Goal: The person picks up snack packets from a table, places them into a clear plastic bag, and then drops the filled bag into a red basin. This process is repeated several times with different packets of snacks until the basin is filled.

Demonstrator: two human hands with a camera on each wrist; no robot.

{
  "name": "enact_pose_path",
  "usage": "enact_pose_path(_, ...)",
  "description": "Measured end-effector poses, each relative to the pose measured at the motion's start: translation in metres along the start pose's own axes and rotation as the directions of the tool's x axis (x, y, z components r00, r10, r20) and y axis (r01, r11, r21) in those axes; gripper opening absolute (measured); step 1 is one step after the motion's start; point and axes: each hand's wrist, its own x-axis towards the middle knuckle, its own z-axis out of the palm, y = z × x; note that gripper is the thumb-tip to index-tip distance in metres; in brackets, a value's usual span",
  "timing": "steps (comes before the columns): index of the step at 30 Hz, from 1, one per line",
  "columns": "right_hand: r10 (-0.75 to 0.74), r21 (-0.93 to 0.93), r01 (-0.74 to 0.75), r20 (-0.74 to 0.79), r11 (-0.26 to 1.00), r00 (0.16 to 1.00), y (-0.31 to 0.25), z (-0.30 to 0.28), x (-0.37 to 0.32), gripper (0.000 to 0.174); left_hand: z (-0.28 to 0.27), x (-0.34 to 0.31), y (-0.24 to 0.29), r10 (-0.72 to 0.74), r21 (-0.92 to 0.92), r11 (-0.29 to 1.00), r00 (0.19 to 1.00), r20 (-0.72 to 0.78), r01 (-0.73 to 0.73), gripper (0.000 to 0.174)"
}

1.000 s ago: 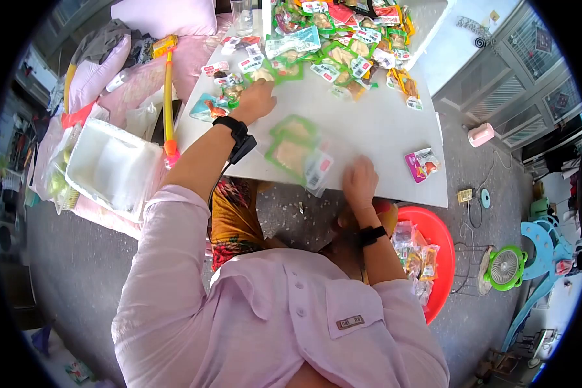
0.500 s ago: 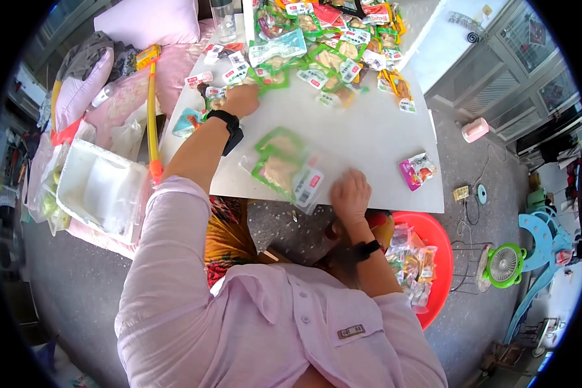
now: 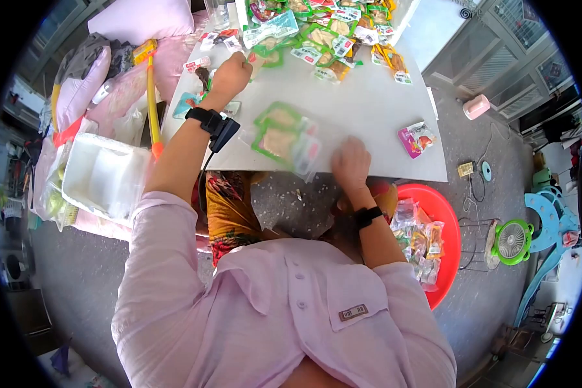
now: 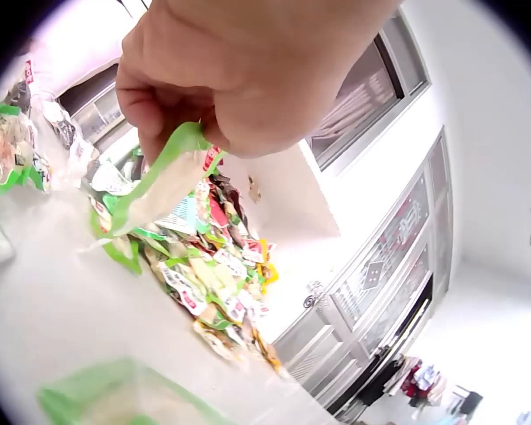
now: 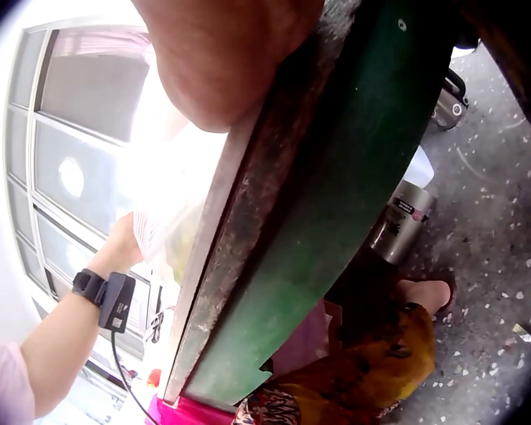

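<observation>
In the left wrist view, my left hand (image 4: pixel 239 80) pinches a green-edged snack packet (image 4: pixel 155 199) by its top edge. The head view puts this left hand (image 3: pixel 231 77) over the left side of the white table (image 3: pixel 368 116), below the packet pile. In front of me lie green-edged snack packets (image 3: pixel 278 132) in clear film, blurred. Just right of them, my right hand (image 3: pixel 351 163) rests at the table's near edge with loosely bent fingers, holding nothing visible. The right wrist view shows only part of that hand (image 5: pixel 230 62) at the edge.
A heap of snack packets (image 3: pixel 326 39) spills from a white box at the back. One purple packet (image 3: pixel 416 139) lies on the right. Below the table edge stands a red basin (image 3: pixel 449 246) of packets. A white foam box (image 3: pixel 107 169) sits at left.
My left hand has shifted away from the small packets at the left, up toward the pile. My right hand stays at the near edge. The head view has shifted slightly.
</observation>
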Motion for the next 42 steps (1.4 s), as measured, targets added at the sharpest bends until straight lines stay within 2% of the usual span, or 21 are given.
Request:
enact_pose_path(3,-0.010,0.015,0.011,-0.051,1.000,0.999,0.000,0.002,-0.003,0.022,-0.010,-0.016,0.003,-0.214,-0.442,0.860,0.966,0.143,0.256,0.014)
enact_pose_path(5,-0.009,0.036,0.012,-0.089,0.999,0.996,0.000,0.001,-0.003,0.021,-0.016,-0.037,0.013,-0.253,-0.801,0.414,0.900,0.355,0.433,0.011)
enact_pose_path(6,-0.010,0.083,0.018,-0.099,0.996,0.995,0.004,0.003,-0.004,0.021,-0.020,-0.050,0.019,-0.219,-0.863,0.122,0.862,0.458,0.489,0.011)
enact_pose_path(8,-0.011,0.172,0.033,-0.125,0.985,0.992,0.014,0.008,-0.005,0.021,-0.021,-0.075,0.032,-0.123,-0.853,-0.057,0.845,0.521,0.518,0.019)
enact_pose_path(10,0.135,0.414,-0.067,-0.137,0.908,0.981,0.008,-0.003,-0.005,0.023,-0.026,-0.100,0.055,-0.060,-0.828,-0.194,0.836,0.546,0.527,0.026)
enact_pose_path(11,0.208,0.526,-0.115,-0.121,0.843,0.971,0.002,-0.011,-0.007,0.024,-0.033,-0.115,0.073,-0.054,-0.816,-0.244,0.833,0.550,0.523,0.027)
enact_pose_path(13,0.290,0.774,-0.362,0.239,0.520,0.927,-0.020,-0.045,-0.008,0.025,-0.030,-0.143,0.099,-0.021,-0.795,-0.312,0.833,0.553,0.520,0.029)
enact_pose_path(15,0.286,0.811,-0.562,0.506,0.165,0.814,-0.042,-0.069,-0.010,0.025,-0.022,-0.165,0.119,0.035,-0.785,-0.346,0.843,0.537,0.514,0.031)
enact_pose_path(17,0.270,0.735,-0.662,0.674,-0.148,0.688,-0.058,-0.079,-0.016,0.023,-0.008,-0.191,0.132,0.165,-0.788,-0.271,0.833,0.529,0.553,0.029)
enact_pose_path(18,0.247,0.733,-0.628,0.680,-0.260,0.691,-0.061,-0.078,-0.021,0.021,-0.003,-0.200,0.137,0.229,-0.791,-0.231,0.821,0.522,0.567,0.028)
enact_pose_path(21,0.257,0.824,-0.548,0.566,-0.142,0.784,-0.054,-0.080,-0.030,0.020,0.001,-0.218,0.151,0.094,-0.739,0.097,0.733,0.673,0.666,0.025)
enact_pose_path(22,0.285,0.880,-0.465,0.422,0.101,0.861,-0.048,-0.077,-0.034,0.019,0.000,-0.216,0.151,0.091,-0.689,0.208,0.688,0.720,0.694,0.024)
enact_pose_path(23,0.273,0.872,-0.355,0.270,0.338,0.923,-0.041,-0.076,-0.036,0.018,0.002,-0.215,0.148,0.096,-0.706,0.451,0.757,0.646,0.546,0.024)
enact_pose_path(25,0.354,0.881,-0.363,0.250,0.303,0.901,-0.028,-0.082,-0.040,0.017,0.006,-0.209,0.141,0.183,-0.555,0.819,0.851,0.492,0.145,0.026)
enact_pose_path(26,0.437,0.892,-0.451,0.398,0.020,0.806,-0.028,-0.097,-0.036,0.017,0.007,-0.203,0.140,0.144,-0.482,0.865,0.850,0.506,0.140,0.030)
enact_pose_path(27,0.467,0.834,-0.482,0.551,-0.268,0.692,-0.025,-0.107,-0.034,0.016,0.010,-0.198,0.138,0.213,-0.430,0.901,0.926,0.310,-0.064,0.033)
enact_pose_path(29,0.441,0.828,-0.513,0.556,-0.225,0.704,-0.004,-0.099,-0.042,0.019,0.020,-0.191,0.136,0.403,-0.193,0.891,0.911,-0.085,-0.412,0.039)
enact_pose_path(33,0.351,0.798,-0.591,0.590,-0.118,0.727,0.014,-0.098,-0.048,0.025,0.035,-0.180,0.126,0.284,0.075,0.957,0.958,-0.043,-0.281,0.046)
enact_pose_path(37,0.324,0.730,-0.673,0.611,0.122,0.722,0.017,-0.099,-0.045,0.028,0.046,-0.174,0.101,0.284,-0.111,0.954,0.958,0.036,-0.278,0.016)
enact_pose_path(40,0.294,0.717,-0.683,0.629,0.138,0.720,-0.008,-0.119,-0.034,0.027,0.044,-0.176,0.102,0.260,-0.200,0.946,0.966,-0.007,-0.256,0.007)
enact_pose_path(42,0.250,0.662,-0.693,0.647,0.284,0.720,-0.017,-0.128,-0.026,0.027,0.043,-0.178,0.103,0.258,-0.259,0.931,0.966,-0.029,-0.257,0.007)
